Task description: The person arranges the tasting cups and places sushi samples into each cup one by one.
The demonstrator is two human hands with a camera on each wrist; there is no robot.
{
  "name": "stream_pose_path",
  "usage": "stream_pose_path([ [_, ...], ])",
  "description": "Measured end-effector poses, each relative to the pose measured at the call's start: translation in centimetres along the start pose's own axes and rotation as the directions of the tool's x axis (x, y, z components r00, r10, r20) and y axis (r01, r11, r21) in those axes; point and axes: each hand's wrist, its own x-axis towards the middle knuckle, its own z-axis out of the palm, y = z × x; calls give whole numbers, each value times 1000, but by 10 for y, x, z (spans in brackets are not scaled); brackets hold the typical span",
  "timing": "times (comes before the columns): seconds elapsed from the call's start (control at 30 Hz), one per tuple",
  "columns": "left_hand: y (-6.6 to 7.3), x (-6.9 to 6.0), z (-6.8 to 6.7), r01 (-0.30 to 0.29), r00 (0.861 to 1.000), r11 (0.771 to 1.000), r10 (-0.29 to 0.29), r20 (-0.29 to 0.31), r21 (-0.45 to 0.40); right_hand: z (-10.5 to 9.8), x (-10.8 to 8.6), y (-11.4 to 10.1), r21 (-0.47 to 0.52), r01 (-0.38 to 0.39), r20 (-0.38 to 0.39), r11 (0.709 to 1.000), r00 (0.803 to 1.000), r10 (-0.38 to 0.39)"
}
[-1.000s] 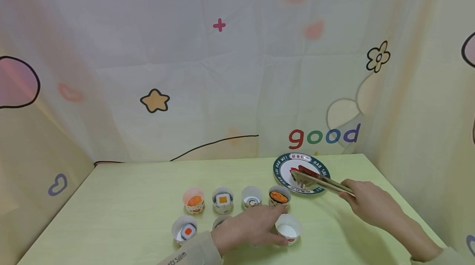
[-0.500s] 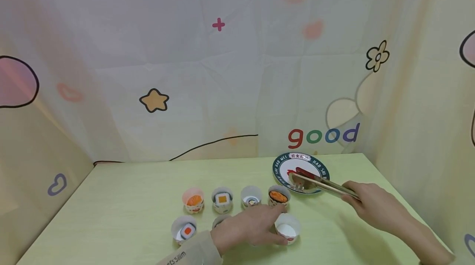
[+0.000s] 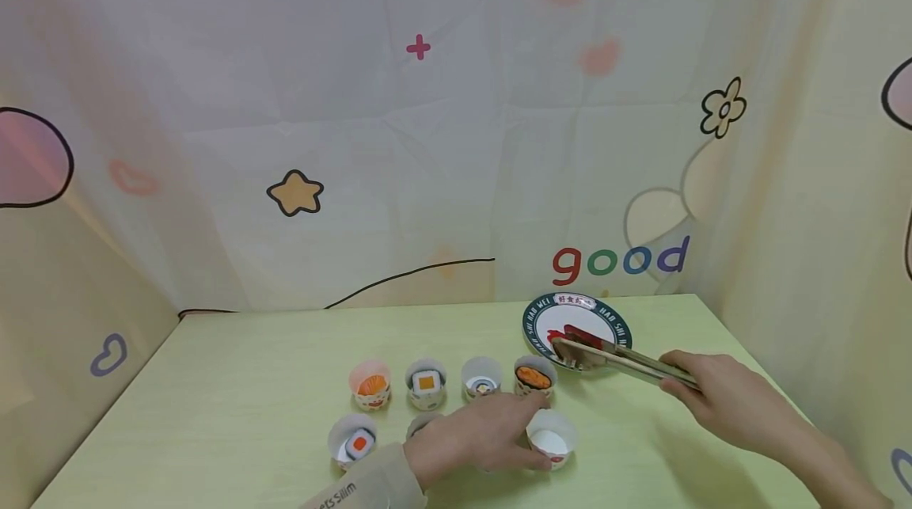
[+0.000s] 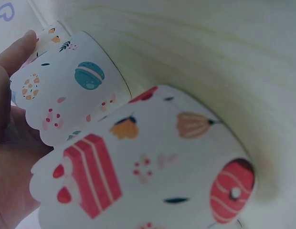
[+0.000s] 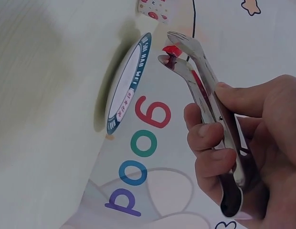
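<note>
My right hand [image 3: 737,398] grips metal tongs [image 3: 634,358] whose tips stand over the front part of a round plate [image 3: 533,327] with a dark green rim. Between those tips is a small red piece [image 5: 172,50]; its kind cannot be made out. Farther left, my left hand [image 3: 492,434] holds a white paper baking cup [image 3: 552,442] at the right end of the front row, thumb and finger spread about its side. No food shows inside that cup. Up close in the left wrist view, a printed cup [image 4: 153,167] hides part of the hand.
Behind the left hand runs a row of cups with sushi pieces: an orange one [image 3: 372,386], a yellow-centred one [image 3: 427,384], a small round one [image 3: 483,388] and an orange-topped one [image 3: 534,378]. A red-centred piece [image 3: 359,443] sits front left. My left forearm partly covers another cup [image 3: 422,420].
My right hand has shifted slightly to the right and toward me, and the tong tips have moved a little toward the plate's front edge. The left hand stays on its cup.
</note>
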Motion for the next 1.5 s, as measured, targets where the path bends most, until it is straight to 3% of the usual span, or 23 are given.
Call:
stream_pose_path([
  [0.37,0,-1,-1,-7,1000,1000,7,6,-17,-6,-5,0,2,44,-2,999,999,-44],
  [0.67,-1,-1,-1,-10,1000,1000,10,3,-16,-11,-11,-3,47,30,49,998,998,-33],
  [0.93,-1,-1,0,-26,1000,1000,26,-10,2,-12,-17,0,44,134,-7,990,991,-134],
  [1.2,0,0,0,-23,1000,1000,24,-7,9,-13,-22,6,61,263,-88,963,962,-257],
  [1.5,0,0,-1,19,1000,998,-19,14,-64,-13,-26,9,99,304,-83,947,951,-297],
])
